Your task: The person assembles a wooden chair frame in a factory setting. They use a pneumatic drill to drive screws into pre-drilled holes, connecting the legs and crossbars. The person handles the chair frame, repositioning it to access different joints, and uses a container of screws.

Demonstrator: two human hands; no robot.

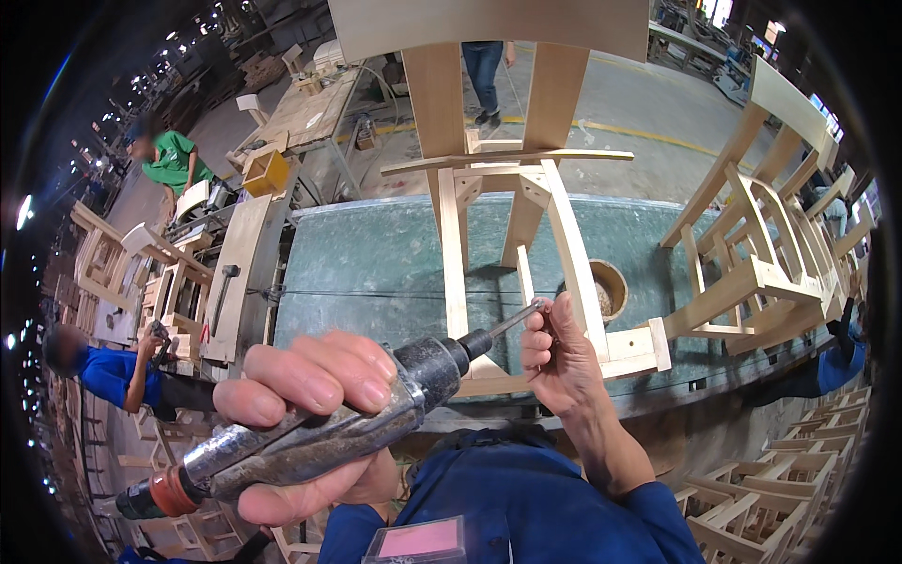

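My left hand [319,404] wraps around a worn metal power screwdriver [329,432] that slants up to the right. Its long thin bit [512,321] ends at the fingertips of my right hand [567,357]. There my right thumb and fingers are closed on a small metal piece that looks like a screw; its shape is partly hidden. Just beyond both hands a pale wooden chair frame [454,254] stands on the green-topped bench [357,254]. It has a wide curved backrest [489,21] and no seat panel, with corner blocks inside its rails.
A round tub [611,282] of small pieces sits beside the chair frame. More chair frames [761,226] line the right. At left are a plank bench [240,263], a yellow bin [266,174] and people in green [174,160] and blue [113,376]. Another person [482,80] stands beyond.
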